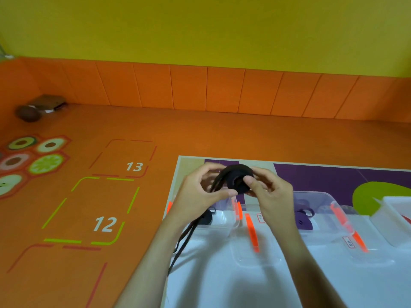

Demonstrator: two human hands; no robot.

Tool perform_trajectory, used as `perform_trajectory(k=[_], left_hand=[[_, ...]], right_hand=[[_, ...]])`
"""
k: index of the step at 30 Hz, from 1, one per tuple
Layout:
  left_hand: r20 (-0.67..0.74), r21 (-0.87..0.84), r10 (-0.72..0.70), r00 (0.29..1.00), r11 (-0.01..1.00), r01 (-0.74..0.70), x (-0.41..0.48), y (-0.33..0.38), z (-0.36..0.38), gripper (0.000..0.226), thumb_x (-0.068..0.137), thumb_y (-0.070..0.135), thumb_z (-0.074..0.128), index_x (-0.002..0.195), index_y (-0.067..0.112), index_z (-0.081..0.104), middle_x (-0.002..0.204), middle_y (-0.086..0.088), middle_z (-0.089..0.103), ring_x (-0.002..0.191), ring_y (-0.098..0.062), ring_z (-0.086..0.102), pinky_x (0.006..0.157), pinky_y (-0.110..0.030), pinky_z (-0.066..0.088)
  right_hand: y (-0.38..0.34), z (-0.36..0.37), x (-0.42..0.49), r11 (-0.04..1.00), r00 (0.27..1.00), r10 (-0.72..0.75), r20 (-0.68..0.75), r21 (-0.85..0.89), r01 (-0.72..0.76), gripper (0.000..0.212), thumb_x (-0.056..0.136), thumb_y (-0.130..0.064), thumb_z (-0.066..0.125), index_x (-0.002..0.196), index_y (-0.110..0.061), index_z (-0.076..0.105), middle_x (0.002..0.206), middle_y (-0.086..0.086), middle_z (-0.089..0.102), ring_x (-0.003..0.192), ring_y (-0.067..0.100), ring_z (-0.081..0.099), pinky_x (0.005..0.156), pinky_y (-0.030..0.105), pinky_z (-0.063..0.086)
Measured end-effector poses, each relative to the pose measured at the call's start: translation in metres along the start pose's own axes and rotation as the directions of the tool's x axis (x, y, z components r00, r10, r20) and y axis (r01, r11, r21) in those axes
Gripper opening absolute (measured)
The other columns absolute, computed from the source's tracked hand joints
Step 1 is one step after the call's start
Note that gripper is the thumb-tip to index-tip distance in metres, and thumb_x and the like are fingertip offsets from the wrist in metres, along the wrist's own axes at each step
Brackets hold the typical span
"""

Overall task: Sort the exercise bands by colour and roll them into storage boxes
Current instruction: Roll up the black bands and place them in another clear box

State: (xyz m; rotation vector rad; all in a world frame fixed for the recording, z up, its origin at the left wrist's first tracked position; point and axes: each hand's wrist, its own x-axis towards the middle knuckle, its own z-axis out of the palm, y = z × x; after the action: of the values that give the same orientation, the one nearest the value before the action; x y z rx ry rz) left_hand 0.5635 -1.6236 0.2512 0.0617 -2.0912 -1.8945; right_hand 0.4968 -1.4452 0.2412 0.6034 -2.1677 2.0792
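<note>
A black exercise band is held in the air above the table, partly wound into a coil. My right hand pinches the coil, thumb on its face. My left hand grips the band's loose strands just left of the coil, and the tail hangs down past my left forearm to about. Below the hands stands a clear storage box with a black roll inside. To its right a second clear box holds purple rolled bands.
Both boxes have orange latches and rest on a white table with a purple and green mat. A third white box sits at the right edge. The orange floor shows numbered squares 12 and 13; brown objects lie far left.
</note>
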Motion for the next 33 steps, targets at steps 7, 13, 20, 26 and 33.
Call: perform_trajectory(k=[7, 13, 20, 26, 33], left_hand=[[0.102, 0.128, -0.078, 0.992, 0.990, 0.065, -0.003, -0.012, -0.009, 0.020, 0.084, 0.011, 0.088, 0.101, 0.021, 0.081, 0.094, 0.002, 0.082, 0.090, -0.021, 0.078, 0.079, -0.033, 0.061], [0.090, 0.050, -0.057, 0.994, 0.997, 0.053, 0.008, -0.003, -0.007, 0.019, 0.089, 0.015, 0.084, 0.106, 0.014, 0.079, 0.099, 0.000, 0.081, 0.094, -0.018, 0.077, 0.085, -0.026, 0.060], [-0.029, -0.014, -0.087, 0.996, 0.996, 0.086, 0.006, -0.020, 0.011, 0.005, 0.097, 0.016, 0.074, 0.101, 0.015, 0.076, 0.087, 0.001, 0.074, 0.079, -0.004, 0.065, 0.065, -0.019, 0.052], [-0.050, 0.065, -0.053, 0.997, 0.996, 0.056, 0.008, -0.018, 0.012, 0.007, 0.095, 0.020, 0.078, 0.100, 0.017, 0.076, 0.086, 0.006, 0.076, 0.081, -0.008, 0.069, 0.072, -0.021, 0.054], [0.118, 0.220, -0.070, 0.991, 0.975, 0.043, 0.011, -0.007, -0.017, 0.005, 0.090, 0.022, 0.083, 0.095, 0.021, 0.081, 0.085, 0.005, 0.079, 0.083, -0.019, 0.074, 0.076, -0.027, 0.055]], right_hand=[[0.005, -0.012, -0.001, 0.990, 0.956, 0.077, 0.283, -0.133, -0.041, 0.027, 0.088, -0.012, 0.081, 0.113, -0.022, 0.075, 0.101, -0.011, 0.079, 0.099, 0.009, 0.073, 0.088, 0.020, 0.057], [-0.003, -0.001, 0.005, 0.997, 0.992, 0.043, 0.122, 0.060, -0.050, 0.016, 0.090, -0.002, 0.077, 0.102, -0.012, 0.081, 0.094, 0.002, 0.081, 0.092, 0.020, 0.077, 0.078, 0.028, 0.062], [0.013, 0.031, -0.026, 0.826, 0.938, 0.338, -0.078, 0.502, -0.256, 0.024, 0.088, -0.007, 0.075, 0.111, -0.002, 0.075, 0.102, 0.019, 0.079, 0.092, 0.032, 0.079, 0.070, 0.028, 0.062], [0.020, 0.027, -0.022, 0.634, 0.917, 0.385, 0.101, 0.693, -0.343, 0.035, 0.092, -0.014, 0.068, 0.121, 0.006, 0.069, 0.120, 0.029, 0.071, 0.111, 0.039, 0.072, 0.083, 0.036, 0.062], [-0.009, -0.012, 0.000, 0.946, 0.925, 0.255, 0.281, 0.125, -0.299, 0.019, 0.088, -0.008, 0.078, 0.107, -0.006, 0.078, 0.095, 0.013, 0.081, 0.094, 0.029, 0.079, 0.081, 0.029, 0.062]])
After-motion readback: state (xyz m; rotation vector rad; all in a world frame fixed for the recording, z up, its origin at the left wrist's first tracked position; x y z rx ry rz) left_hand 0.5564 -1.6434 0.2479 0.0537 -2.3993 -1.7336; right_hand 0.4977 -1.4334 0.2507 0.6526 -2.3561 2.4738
